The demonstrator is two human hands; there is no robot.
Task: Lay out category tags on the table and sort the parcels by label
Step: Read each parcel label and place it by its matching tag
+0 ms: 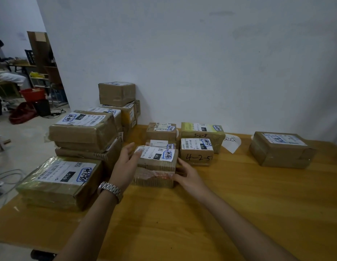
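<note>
- My left hand (126, 162): fingers straight and slightly spread, flat against the left side of the 15H parcel (156, 157), thumb on its top corner.
- My right hand (186, 178): thumb and fingers wrap the right front corner of the taped parcel (153, 180).
- The 15H parcel sits on top of the taped parcel, mid tabletop (182, 223), white label up with blue-circled handwriting I can't read.
- Wristwatch (110, 189) on my left wrist.
- Just right: box marked "4-2-5" (196, 151), label 070. Behind it, box marked "3-2-8" (202, 132), label 220.
- Small box (161, 131) directly behind my stack, close.
- Paper tag (231, 143) flat by the wall, writing unreadable.
- Lone box (282, 149) well apart on the right.
- Left side crowded: 010 box (60, 181) at the front edge, 150 box (83, 129) stacked behind, tall pile (117, 93) against the wall.
</note>
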